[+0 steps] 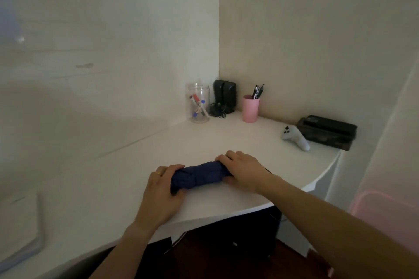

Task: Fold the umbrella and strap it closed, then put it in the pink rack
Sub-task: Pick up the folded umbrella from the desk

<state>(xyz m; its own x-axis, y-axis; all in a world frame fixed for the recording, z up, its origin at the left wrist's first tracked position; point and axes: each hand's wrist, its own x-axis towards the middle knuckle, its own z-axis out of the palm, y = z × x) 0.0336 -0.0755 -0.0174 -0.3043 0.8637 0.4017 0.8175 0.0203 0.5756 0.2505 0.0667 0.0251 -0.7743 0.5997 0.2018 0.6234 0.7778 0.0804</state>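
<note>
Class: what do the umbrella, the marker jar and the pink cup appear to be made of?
Umbrella: dark blue woven fabric, matte and creased.
Marker jar: clear glass or plastic; the markers show through.
Pink cup: probably plastic, opaque, smooth and matte.

Your desk (140, 149) lies open ahead; at the far corner stand a marker jar (198, 103), speakers (224, 97), pink pen cup (250, 108), and rightward a game controller (294, 137).

Both bare forearms are extending forward. The left hand (161, 190) is curling its fingers closed in a grip, a ring on one finger. The right hand (243, 170) is pressing palm-down, fingers bent.
</note>
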